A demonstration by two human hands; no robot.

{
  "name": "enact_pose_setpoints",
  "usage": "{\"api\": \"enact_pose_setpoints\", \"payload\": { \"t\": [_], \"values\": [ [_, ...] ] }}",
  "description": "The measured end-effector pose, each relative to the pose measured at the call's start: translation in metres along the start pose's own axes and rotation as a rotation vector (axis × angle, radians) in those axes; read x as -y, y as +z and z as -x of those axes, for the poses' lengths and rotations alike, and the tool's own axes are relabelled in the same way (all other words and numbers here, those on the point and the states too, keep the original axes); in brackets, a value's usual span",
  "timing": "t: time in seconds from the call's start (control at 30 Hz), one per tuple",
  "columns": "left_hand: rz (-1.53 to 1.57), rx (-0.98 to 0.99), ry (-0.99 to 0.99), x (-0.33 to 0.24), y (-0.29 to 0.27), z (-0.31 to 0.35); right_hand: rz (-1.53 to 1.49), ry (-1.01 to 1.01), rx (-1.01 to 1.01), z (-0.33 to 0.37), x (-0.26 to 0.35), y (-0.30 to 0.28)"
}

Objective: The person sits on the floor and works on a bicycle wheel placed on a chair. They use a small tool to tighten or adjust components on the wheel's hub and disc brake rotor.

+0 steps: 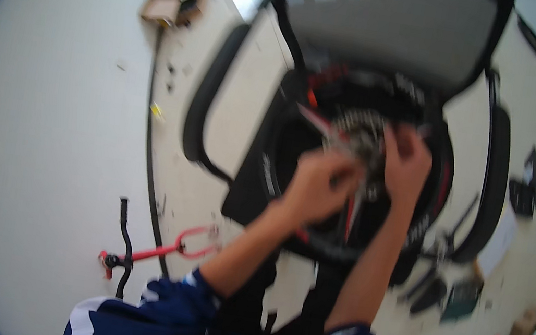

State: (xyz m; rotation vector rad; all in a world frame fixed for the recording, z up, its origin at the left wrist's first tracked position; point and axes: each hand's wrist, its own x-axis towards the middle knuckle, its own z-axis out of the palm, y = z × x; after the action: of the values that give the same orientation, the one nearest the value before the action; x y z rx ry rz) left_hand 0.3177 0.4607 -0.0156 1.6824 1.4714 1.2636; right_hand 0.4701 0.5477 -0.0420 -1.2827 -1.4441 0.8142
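A small black bicycle wheel (269, 172) with red spokes (349, 225) lies flat on the seat of an office chair. Around its hub sits a toothed metal sprocket (360, 120), smeared by motion. My left hand (319, 188) is at the near left of the hub, fingers curled in a pinch. Across from it, my right hand (409, 162) reaches to the sprocket's right side with thumb and fingers bent together. What either hand pinches is too blurred to make out. Greyish metal parts between the hands are also indistinct.
The chair's left armrest (213, 93) and right armrest (495, 180) flank the wheel, with the mesh backrest (385, 29) behind. On the left, a red fork with black handlebar (123, 243) rests by the wall. A cardboard box (162, 9) stands far left; dark parts (431, 292) lie right.
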Motion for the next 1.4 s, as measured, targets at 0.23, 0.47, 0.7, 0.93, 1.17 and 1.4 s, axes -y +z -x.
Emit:
{"api": "enact_pose_setpoints", "payload": {
  "t": [0.23,0.47,0.7,0.93,1.17,1.4],
  "values": [
    [-0.281,0.041,0.235,0.002,0.035,-0.052,-0.218,0.075,-0.019,0.002,0.001,-0.03],
    [-0.336,0.064,0.199,0.027,0.036,-0.046,-0.194,0.082,-0.022,0.007,0.004,-0.03],
    [-0.351,0.037,0.17,0.029,0.045,-0.041,-0.203,0.062,-0.03,0.008,0.0,-0.029],
    [-0.407,-0.051,0.12,0.025,0.047,-0.039,-0.199,0.072,-0.021,0.006,-0.003,-0.034],
    [-0.399,-0.158,0.299,0.038,0.055,-0.03,-0.331,0.1,-0.022,0.005,0.003,-0.054],
    [-0.422,-0.142,0.391,0.043,0.05,-0.032,-0.324,0.063,0.079,0.005,-0.001,-0.041]
  ]
}}
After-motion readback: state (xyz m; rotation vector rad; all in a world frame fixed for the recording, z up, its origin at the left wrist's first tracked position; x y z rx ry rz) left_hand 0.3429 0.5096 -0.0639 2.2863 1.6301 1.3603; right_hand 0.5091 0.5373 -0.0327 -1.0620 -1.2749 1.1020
